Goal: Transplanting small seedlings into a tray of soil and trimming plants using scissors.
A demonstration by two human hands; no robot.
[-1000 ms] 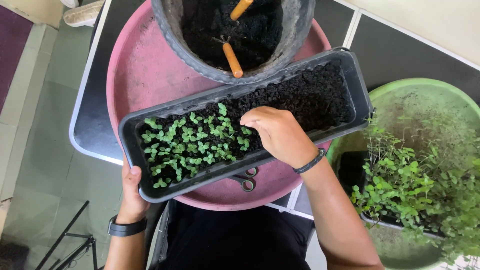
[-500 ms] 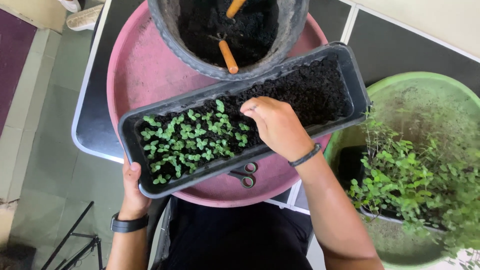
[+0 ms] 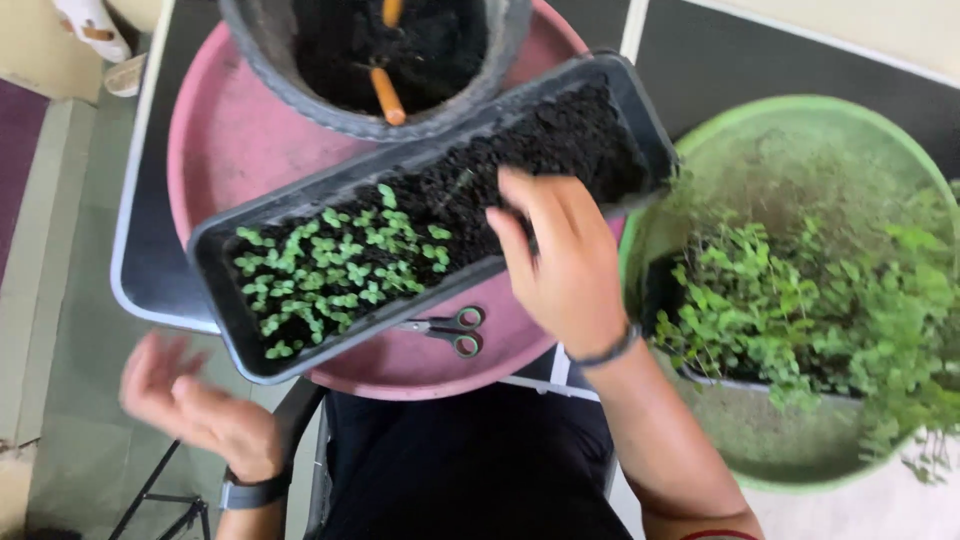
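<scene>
A long dark planter tray [image 3: 225,310] filled with soil lies slanted across a pink round tray [image 3: 250,140]. Small green seedlings [image 3: 335,260] fill its left half; the right half is bare soil. My right hand [image 3: 565,260] hovers over the tray's near rim, fingers spread, holding nothing. Off the tray's left corner, my left hand [image 3: 195,410] is blurred and open, below the table edge. A pair of scissors [image 3: 450,328] lies on the pink tray just below the planter.
A grey round pot [image 3: 300,95] of soil with two orange-handled tools [image 3: 385,95] sits at the top. A green basin [image 3: 900,160] with a leafy potted plant [image 3: 800,310] stands to the right. A black tripod leg [image 3: 150,490] is at lower left.
My left hand has let go of the planter's left corner and swung away, open. My right hand lifted from the seedlings toward the near rim. The view shifted right.
</scene>
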